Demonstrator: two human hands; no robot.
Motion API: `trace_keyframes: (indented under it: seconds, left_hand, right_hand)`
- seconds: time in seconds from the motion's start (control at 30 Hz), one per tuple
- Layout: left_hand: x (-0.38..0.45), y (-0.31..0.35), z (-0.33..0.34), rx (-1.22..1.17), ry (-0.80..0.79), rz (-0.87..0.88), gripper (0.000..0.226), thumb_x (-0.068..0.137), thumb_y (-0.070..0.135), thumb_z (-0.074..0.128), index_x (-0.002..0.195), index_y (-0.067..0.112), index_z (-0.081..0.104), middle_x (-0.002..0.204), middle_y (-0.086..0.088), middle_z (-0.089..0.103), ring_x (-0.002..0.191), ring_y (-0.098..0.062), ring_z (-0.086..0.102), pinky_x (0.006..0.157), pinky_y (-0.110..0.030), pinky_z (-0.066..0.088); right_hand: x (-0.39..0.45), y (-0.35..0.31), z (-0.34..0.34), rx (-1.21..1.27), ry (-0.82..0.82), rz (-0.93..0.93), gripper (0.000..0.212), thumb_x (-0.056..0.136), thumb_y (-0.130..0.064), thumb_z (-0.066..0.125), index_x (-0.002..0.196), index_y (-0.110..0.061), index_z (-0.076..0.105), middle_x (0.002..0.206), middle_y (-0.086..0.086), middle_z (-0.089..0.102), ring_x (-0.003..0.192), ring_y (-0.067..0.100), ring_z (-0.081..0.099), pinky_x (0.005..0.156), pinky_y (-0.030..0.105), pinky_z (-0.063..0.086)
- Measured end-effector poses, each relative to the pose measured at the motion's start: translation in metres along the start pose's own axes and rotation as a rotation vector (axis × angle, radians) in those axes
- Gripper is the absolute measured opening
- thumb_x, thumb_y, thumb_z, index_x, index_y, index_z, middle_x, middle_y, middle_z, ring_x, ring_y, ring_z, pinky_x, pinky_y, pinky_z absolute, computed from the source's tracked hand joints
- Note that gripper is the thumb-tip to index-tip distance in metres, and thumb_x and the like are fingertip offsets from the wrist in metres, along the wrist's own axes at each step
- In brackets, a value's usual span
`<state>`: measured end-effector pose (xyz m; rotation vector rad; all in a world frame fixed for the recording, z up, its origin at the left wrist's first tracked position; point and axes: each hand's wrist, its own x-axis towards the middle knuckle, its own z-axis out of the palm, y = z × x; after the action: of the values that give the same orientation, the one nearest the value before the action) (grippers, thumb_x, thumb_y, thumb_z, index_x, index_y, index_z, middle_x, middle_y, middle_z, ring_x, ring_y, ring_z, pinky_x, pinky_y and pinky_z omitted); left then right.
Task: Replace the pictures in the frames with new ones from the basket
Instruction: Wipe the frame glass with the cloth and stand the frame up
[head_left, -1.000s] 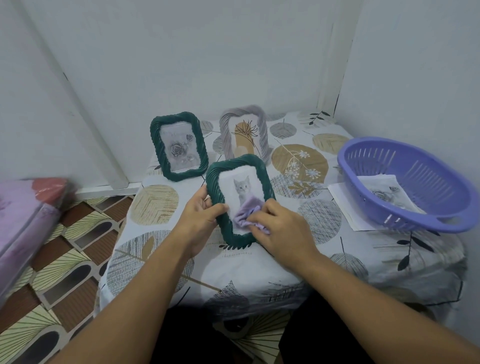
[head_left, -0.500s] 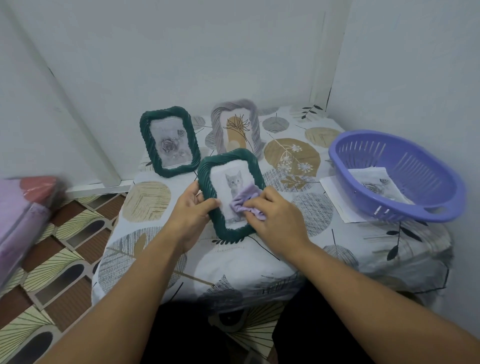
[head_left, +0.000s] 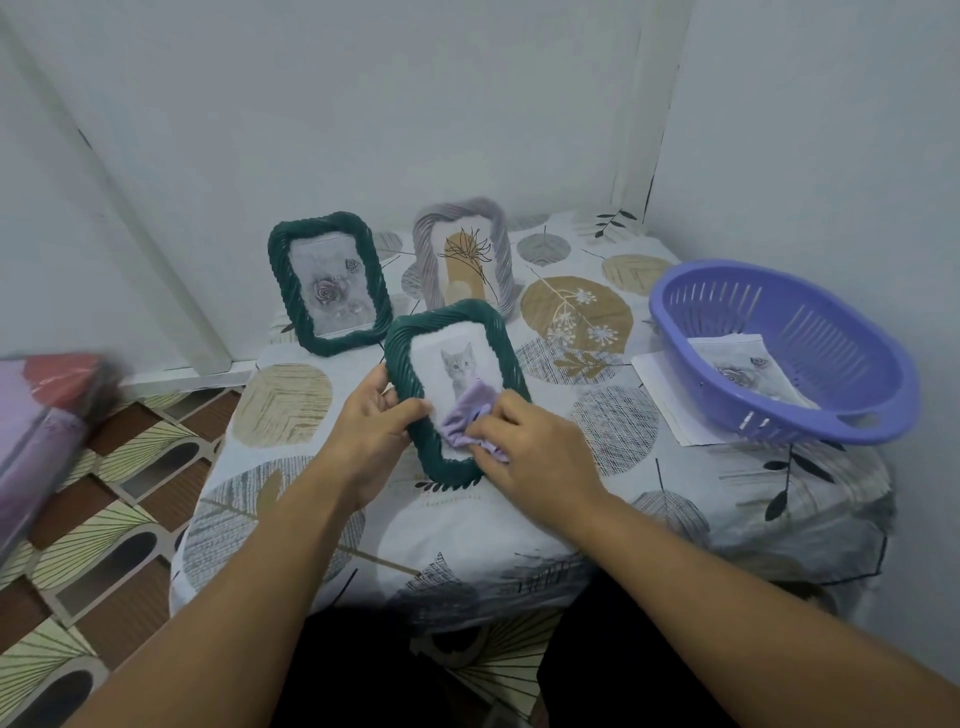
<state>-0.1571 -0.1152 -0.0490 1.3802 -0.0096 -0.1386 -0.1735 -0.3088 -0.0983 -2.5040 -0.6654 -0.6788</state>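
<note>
Here the left hand (head_left: 371, 415) grips the dark green rope-edged kitten frame (head_left: 457, 392) by its side. Just beside that grip, the right hand (head_left: 524, 447) pinches a crumpled lilac cloth (head_left: 465, 421) against the glass.

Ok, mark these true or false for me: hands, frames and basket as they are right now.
1. The left hand grips the kitten frame by its edge. True.
2. The right hand is empty. False: it presses a lilac cloth on the frame's front.
3. The purple basket holds a printed picture. True.
4. Both back frames are green. False: the rose frame is green, the other frame is grey.
</note>
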Motion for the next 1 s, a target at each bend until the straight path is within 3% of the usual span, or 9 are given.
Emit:
trace_keyframes:
  seconds: [0.1,0.2,0.33,0.53,0.67,0.8,0.93,1.0]
  left_hand:
    - [0.001,0.000,0.000,-0.002,0.000,0.001,0.046,0.095,-0.018,0.049,0.131,0.010,0.056,0.105,-0.012,0.077,0.091,-0.021,0.075,0.070,-0.029,0.060]
    - [0.000,0.000,0.001,-0.009,0.004,-0.003,0.047,0.095,-0.017,0.049,0.132,0.011,0.056,0.107,-0.011,0.077,0.094,-0.020,0.075,0.071,-0.028,0.060]
    - [0.000,-0.001,0.000,-0.007,-0.005,0.003,0.046,0.094,-0.018,0.049,0.132,0.008,0.055,0.107,-0.014,0.077,0.092,-0.023,0.074,0.072,-0.030,0.060]
    - [0.000,0.001,0.004,0.011,-0.023,0.018,0.045,0.095,-0.018,0.048,0.129,0.011,0.055,0.106,-0.011,0.077,0.093,-0.022,0.074,0.073,-0.029,0.059]
    - [-0.001,0.002,0.003,0.025,-0.026,0.019,0.044,0.095,-0.018,0.048,0.128,0.009,0.055,0.105,-0.012,0.077,0.090,-0.022,0.074,0.071,-0.028,0.059]
    - [0.000,0.001,0.003,0.028,-0.017,0.018,0.043,0.096,-0.017,0.048,0.128,0.011,0.055,0.108,-0.010,0.077,0.097,-0.021,0.074,0.073,-0.028,0.059]
    - [0.001,-0.001,0.001,0.030,-0.015,0.012,0.044,0.095,-0.017,0.049,0.129,0.010,0.055,0.108,-0.012,0.076,0.097,-0.024,0.073,0.073,-0.030,0.059]
    - [0.001,0.000,0.000,0.028,-0.020,0.014,0.044,0.095,-0.017,0.048,0.129,0.011,0.054,0.109,-0.012,0.076,0.098,-0.023,0.074,0.074,-0.030,0.059]
  right_hand:
    - [0.008,0.009,-0.006,0.012,0.028,0.067,0.012,0.095,-0.042,0.070,0.100,-0.031,0.074,0.095,-0.013,0.054,0.069,0.006,0.052,0.054,0.018,0.033]
    - [0.013,0.012,-0.005,0.080,0.082,0.215,0.015,0.096,-0.044,0.067,0.102,-0.032,0.074,0.096,-0.016,0.052,0.066,0.002,0.050,0.053,0.016,0.038]
    - [-0.001,0.000,-0.001,0.031,-0.009,0.007,0.012,0.094,-0.039,0.072,0.101,-0.029,0.073,0.094,-0.013,0.053,0.067,0.006,0.050,0.057,0.018,0.035]
    - [0.003,0.002,0.001,0.112,0.107,0.242,0.013,0.094,-0.042,0.070,0.099,-0.030,0.074,0.092,-0.016,0.047,0.063,0.004,0.047,0.049,0.015,0.033]
    - [-0.006,-0.007,0.003,0.076,0.009,0.077,0.012,0.094,-0.042,0.070,0.099,-0.031,0.073,0.091,-0.015,0.050,0.065,0.006,0.048,0.051,0.017,0.036]
    - [0.003,0.007,-0.004,0.088,0.076,0.246,0.014,0.095,-0.044,0.069,0.100,-0.033,0.075,0.092,-0.016,0.048,0.064,0.004,0.048,0.050,0.015,0.033]
    - [-0.007,-0.002,-0.003,0.034,0.015,0.102,0.010,0.093,-0.040,0.069,0.097,-0.032,0.072,0.091,-0.013,0.048,0.065,0.008,0.049,0.052,0.021,0.036]
    - [-0.008,0.004,-0.006,0.028,0.016,0.110,0.010,0.093,-0.042,0.069,0.097,-0.033,0.073,0.090,-0.016,0.047,0.063,0.006,0.048,0.050,0.018,0.035]
